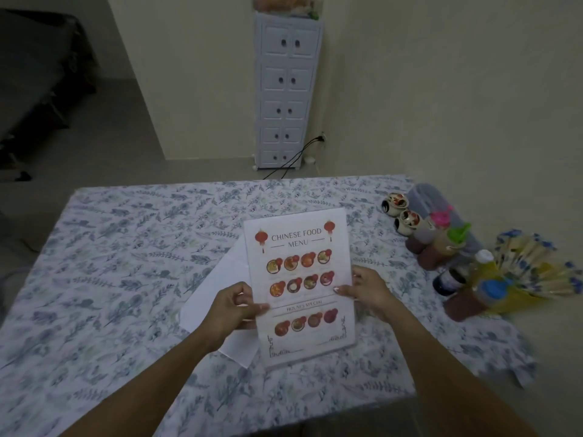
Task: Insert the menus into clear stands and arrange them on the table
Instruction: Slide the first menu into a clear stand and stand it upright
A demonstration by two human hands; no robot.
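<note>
A white "Chinese Food Menu" sheet with red lanterns and dish photos sits inside a clear stand, held upright over the middle of the table. My left hand grips the menu's left edge, thumb on its front. My right hand grips the right edge at about the same height. Behind the stand, white sheets of paper lie flat on the floral tablecloth, partly hidden by my left hand and the stand.
Sauce bottles with pink, green and blue caps, two small painted jars and a floral holder of chopsticks crowd the table's right side. A tall white drawer cabinet stands against the far wall.
</note>
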